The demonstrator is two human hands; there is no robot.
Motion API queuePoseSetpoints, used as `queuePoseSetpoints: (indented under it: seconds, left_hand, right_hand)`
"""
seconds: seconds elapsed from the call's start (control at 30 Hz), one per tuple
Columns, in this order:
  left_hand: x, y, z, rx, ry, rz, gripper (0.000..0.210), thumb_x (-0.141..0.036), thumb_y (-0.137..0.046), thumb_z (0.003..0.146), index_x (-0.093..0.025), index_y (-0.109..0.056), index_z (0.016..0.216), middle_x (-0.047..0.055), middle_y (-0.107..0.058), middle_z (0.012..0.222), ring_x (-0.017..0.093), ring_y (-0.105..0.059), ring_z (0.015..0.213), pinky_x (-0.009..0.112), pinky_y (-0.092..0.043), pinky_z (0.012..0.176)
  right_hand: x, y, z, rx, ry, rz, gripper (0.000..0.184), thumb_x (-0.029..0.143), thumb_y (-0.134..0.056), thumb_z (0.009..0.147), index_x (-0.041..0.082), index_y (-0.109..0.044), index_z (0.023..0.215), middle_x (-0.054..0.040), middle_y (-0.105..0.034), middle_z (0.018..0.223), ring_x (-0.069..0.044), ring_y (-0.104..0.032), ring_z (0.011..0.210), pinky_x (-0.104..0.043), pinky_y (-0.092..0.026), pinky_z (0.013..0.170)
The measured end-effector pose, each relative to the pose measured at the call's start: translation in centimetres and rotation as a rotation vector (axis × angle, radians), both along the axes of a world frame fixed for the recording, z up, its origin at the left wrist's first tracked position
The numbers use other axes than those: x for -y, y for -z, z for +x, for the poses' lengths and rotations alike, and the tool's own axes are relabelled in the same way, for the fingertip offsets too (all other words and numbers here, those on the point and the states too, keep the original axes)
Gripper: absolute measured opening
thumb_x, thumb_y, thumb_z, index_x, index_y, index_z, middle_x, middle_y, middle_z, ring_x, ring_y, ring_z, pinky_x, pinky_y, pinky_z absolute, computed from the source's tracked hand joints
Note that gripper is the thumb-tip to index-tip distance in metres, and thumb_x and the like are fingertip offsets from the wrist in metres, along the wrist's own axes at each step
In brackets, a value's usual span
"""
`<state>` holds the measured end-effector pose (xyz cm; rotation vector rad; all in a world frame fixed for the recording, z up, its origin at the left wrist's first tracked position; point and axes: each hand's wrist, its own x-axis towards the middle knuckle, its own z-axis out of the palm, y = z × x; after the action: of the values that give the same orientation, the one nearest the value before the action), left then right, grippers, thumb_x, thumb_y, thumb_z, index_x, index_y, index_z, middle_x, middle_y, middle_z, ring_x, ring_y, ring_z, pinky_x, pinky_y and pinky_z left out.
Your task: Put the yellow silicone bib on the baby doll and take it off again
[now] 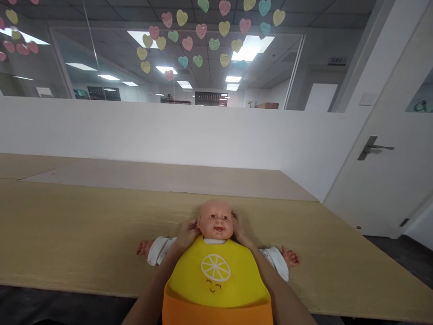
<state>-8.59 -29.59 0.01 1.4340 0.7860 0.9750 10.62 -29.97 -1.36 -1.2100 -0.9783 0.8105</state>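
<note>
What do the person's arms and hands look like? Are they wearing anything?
Both forearms are bare, with no sleeves in sight. The left hand and right hand wear no gloves. No rings, watch or bracelet show, though the fingers are partly hidden. There are no markings to see.

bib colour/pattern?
Yellow bib with white lemon-slice smiley, orange bottom pocket; head view.

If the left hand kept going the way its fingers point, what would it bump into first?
Probably the doll's head. The left hand already reaches up beside the doll's neck, above the yellow bib, though depth is hard to judge here.
</note>
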Motion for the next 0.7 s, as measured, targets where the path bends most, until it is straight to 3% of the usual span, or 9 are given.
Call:
queuePoseSetpoints:
  seconds: [0.13, 0.33, 0.57, 0.7]
  left_hand:
    - [0.3, 0.0, -0.1, 0.003, -0.031, 0.015, 0.023, -0.025, -0.057, 0.055, -0.017, -0.072, 0.071, 0.003, -0.075, 0.076, 0.026, -0.066, 0.083, 0.037, -0.049, 0.084]
    - [0.6, -0.4, -0.4, -0.062, -0.187, 0.066, 0.032, -0.033, -0.054, 0.065, -0.017, -0.076, 0.082, 0.003, -0.076, 0.085, 0.028, -0.066, 0.094, 0.038, -0.049, 0.088]
    - [0.2, 0.2, -0.8, -0.110, -0.331, 0.102, 0.044, -0.030, -0.054, 0.063, -0.014, -0.074, 0.098, 0.009, -0.072, 0.110, 0.029, -0.061, 0.111, 0.040, -0.044, 0.100]
    - [0.6, -0.3, -0.9, -0.138, -0.286, 0.081, 0.040, -0.028, -0.052, 0.062, -0.014, -0.076, 0.091, 0.008, -0.074, 0.101, 0.030, -0.062, 0.109, 0.040, -0.044, 0.100]
  right_hand:
    - [0.0, 0.6, 0.3, -0.026, 0.010, -0.011, 0.041, 0.060, -0.060, 0.059, 0.020, -0.052, 0.060, 0.0000, -0.058, 0.057, -0.016, -0.052, 0.061, -0.029, -0.042, 0.060]
    - [0.2, 0.6, 0.6, 0.021, 0.082, -0.042, 0.031, 0.049, -0.058, 0.061, 0.021, -0.048, 0.052, 0.0014, -0.050, 0.052, -0.015, -0.043, 0.057, -0.029, -0.035, 0.058]
    - [0.8, -0.2, 0.5, 0.157, 0.132, -0.059, 0.031, 0.052, -0.053, 0.063, 0.024, -0.046, 0.051, -0.0004, -0.052, 0.052, -0.017, -0.046, 0.055, -0.029, -0.034, 0.054]
    - [1.5, -0.7, 0.5, 0.215, 0.113, -0.038, 0.032, 0.052, -0.052, 0.067, 0.024, -0.045, 0.052, -0.0002, -0.051, 0.051, -0.016, -0.044, 0.054, -0.029, -0.033, 0.053]
